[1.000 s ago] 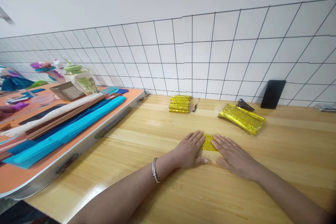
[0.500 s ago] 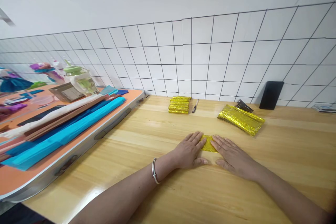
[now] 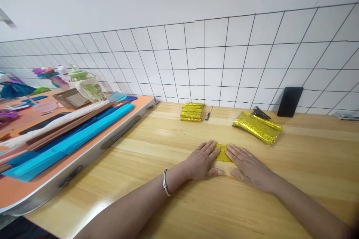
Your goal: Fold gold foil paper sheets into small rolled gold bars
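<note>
A small piece of shiny gold foil (image 3: 223, 154) lies flat on the wooden table (image 3: 157, 149). My left hand (image 3: 204, 160) rests palm down on its left end, fingers stretched out and thumb lying on the wood. From the other side, my right hand (image 3: 246, 166) presses the right end with flat fingers. Both ends of the foil are hidden under my hands; only its middle shows. Farther back sits a stack of folded gold foil pieces (image 3: 191, 112). At the back right is a flat gold foil packet (image 3: 258, 127).
A small dark-tipped pen or knife (image 3: 208, 113) lies beside the stack. Behind the packet is a black clip (image 3: 261, 113). A black phone (image 3: 290, 101) leans on the tiled wall. On the left, an orange board (image 3: 146, 101) bears paper rolls (image 3: 81, 134) and a green-lidded bottle (image 3: 89, 86).
</note>
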Demonstrator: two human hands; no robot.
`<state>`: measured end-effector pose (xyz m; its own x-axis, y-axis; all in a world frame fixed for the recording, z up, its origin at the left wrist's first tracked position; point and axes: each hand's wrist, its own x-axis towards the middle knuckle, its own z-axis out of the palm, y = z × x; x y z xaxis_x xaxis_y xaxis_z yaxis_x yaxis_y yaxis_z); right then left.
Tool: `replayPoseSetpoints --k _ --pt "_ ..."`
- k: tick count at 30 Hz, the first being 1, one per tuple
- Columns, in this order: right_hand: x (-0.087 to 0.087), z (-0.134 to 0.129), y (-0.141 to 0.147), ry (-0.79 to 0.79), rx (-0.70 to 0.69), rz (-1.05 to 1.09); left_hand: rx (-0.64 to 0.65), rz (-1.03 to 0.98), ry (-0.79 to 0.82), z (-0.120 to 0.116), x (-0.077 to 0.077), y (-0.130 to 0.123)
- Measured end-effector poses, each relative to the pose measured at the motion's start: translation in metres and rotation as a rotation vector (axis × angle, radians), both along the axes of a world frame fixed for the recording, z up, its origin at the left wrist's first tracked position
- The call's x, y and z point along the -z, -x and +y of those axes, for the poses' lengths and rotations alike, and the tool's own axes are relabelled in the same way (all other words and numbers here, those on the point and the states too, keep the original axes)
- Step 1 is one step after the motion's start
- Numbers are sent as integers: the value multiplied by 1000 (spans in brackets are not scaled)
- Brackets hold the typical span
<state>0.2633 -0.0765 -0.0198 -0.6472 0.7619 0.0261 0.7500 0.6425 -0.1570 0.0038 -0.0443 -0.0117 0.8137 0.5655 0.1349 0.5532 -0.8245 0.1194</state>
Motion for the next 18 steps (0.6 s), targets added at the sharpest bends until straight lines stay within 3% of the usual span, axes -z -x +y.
replayPoseSetpoints --k 18 --pt "3 2 -1 -5 -8 7 3 -8 16 0 -1 0"
